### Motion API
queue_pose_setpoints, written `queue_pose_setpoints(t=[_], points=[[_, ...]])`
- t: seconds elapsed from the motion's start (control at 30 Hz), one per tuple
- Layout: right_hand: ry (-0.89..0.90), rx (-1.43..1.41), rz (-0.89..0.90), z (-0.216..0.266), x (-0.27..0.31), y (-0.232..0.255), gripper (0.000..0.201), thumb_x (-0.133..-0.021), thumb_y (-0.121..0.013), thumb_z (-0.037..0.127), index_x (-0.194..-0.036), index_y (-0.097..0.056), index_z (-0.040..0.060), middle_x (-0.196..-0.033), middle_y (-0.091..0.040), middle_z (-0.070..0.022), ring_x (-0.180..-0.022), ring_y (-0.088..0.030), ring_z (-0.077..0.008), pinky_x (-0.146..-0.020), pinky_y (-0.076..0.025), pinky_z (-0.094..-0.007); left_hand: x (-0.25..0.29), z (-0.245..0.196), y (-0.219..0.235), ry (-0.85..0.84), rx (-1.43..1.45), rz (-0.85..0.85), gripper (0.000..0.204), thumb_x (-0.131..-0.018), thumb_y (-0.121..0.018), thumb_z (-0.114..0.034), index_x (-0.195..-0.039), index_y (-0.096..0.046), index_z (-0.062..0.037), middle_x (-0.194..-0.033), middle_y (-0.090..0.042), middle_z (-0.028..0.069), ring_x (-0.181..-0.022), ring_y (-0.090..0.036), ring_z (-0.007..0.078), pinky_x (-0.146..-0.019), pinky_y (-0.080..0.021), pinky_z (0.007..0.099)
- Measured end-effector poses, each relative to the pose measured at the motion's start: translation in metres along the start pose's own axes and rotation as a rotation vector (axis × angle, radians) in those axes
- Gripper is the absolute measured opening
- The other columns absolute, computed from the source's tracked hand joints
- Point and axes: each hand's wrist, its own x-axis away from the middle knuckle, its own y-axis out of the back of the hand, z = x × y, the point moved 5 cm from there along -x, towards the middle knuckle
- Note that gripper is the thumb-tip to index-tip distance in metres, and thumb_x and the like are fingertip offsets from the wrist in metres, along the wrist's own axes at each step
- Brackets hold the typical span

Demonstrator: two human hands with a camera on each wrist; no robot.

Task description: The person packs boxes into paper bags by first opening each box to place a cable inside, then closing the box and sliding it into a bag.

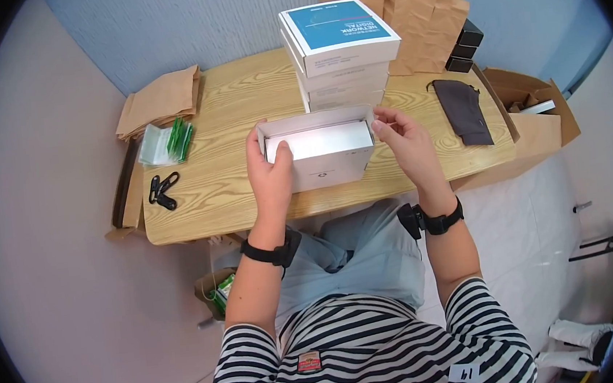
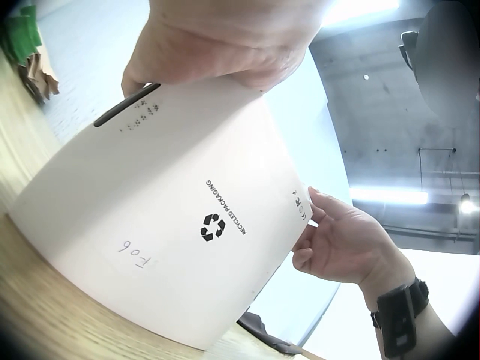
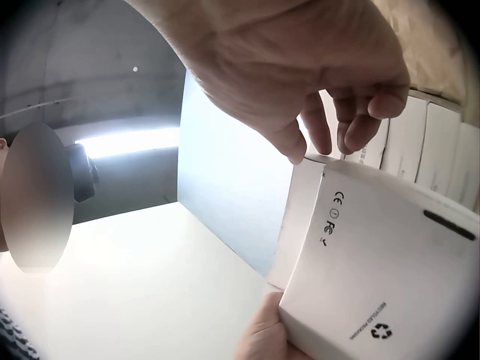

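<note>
An open white box (image 1: pixel 330 167) stands near the table's front edge; a smooth white surface shows inside its raised walls. The left hand (image 1: pixel 269 169) grips its left side, thumb over the front wall. At the upper right corner, the right hand (image 1: pixel 408 146) has thumb and fingertips around the edge of a side flap. Recycling print shows on the box front (image 2: pixel 172 187) in the left wrist view, where the left hand (image 2: pixel 225 45) covers its upper edge. In the right wrist view, the right hand's (image 3: pixel 300 75) fingers bend beside the box corner (image 3: pixel 360 247).
Behind the box rises a stack of white boxes, the top one blue-labelled (image 1: pixel 339 24). Paper bags (image 1: pixel 422 17), small black boxes (image 1: pixel 465 46) and a grey pouch (image 1: pixel 462 112) are right. Left are flat paper bags (image 1: pixel 160 101), green-and-clear packets (image 1: pixel 164 143) and black items (image 1: pixel 166 201).
</note>
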Motion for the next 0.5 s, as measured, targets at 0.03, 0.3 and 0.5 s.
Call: queue_pose_setpoints(t=[0.03, 0.3, 0.5], points=[[-0.001, -0.001, -0.001, 0.001, 0.000, 0.000, 0.039, -0.097, -0.072, 0.024, -0.124, -0.069, -0.0029, -0.097, -0.070, -0.0038, -0.088, -0.062, -0.0102, -0.080, -0.049, -0.0249, 0.000, -0.001, 0.000, 0.006, 0.005, -0.001, 0.052, -0.094, -0.061, -0.007, -0.143, -0.047, 0.0034, -0.132, -0.059, 0.0159, -0.121, -0.057, 0.0228, -0.106, -0.044, 0.0346], [-0.036, 0.061, 0.037, 0.014, -0.002, -0.001, 0.039, -0.098, -0.070, 0.022, -0.127, -0.068, -0.0046, -0.100, -0.071, -0.0042, -0.089, -0.062, -0.0097, -0.081, -0.050, -0.0249, 0.000, 0.000, -0.001, 0.021, 0.027, -0.010, 0.052, -0.094, -0.061, -0.008, -0.143, -0.047, 0.0037, -0.131, -0.059, 0.0159, -0.121, -0.057, 0.0228, -0.106, -0.044, 0.0346], [0.039, 0.065, 0.015, 0.016, 0.000, -0.006, 0.035, -0.100, -0.067, 0.017, -0.126, -0.067, -0.0060, -0.099, -0.071, -0.0051, -0.089, -0.062, -0.0092, -0.081, -0.051, -0.0247, 0.001, -0.007, -0.002, 0.029, 0.000, 0.000, 0.052, -0.094, -0.061, -0.008, -0.143, -0.047, 0.0025, -0.132, -0.058, 0.0159, -0.120, -0.057, 0.0229, -0.106, -0.043, 0.0342]])
